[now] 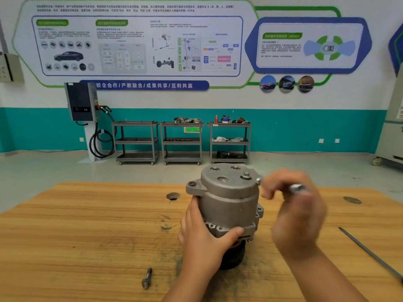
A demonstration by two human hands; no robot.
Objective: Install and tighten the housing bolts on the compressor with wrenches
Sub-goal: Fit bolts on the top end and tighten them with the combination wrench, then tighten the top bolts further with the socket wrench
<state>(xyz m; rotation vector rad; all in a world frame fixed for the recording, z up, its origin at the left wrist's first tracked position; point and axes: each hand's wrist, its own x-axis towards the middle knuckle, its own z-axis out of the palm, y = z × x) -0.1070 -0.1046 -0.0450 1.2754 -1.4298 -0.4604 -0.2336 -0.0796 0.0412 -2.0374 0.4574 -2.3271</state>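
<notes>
A grey metal compressor (226,192) stands upright on the wooden table (87,225), its black pulley end down. Bolt heads (246,175) show on its top cover. My left hand (202,232) grips the lower housing from the left, thumb across the front. To the right of the top cover my right hand (292,203) is blurred and holds a shiny metal wrench (297,188), whose far end reaches the cover's right edge. One loose bolt (147,277) lies on the table near the front.
A long thin metal rod (370,253) lies at the right of the table. Two round holes (173,196) are set in the tabletop. Three grey shelf carts (182,141) and a wall charger (81,101) stand against the far wall.
</notes>
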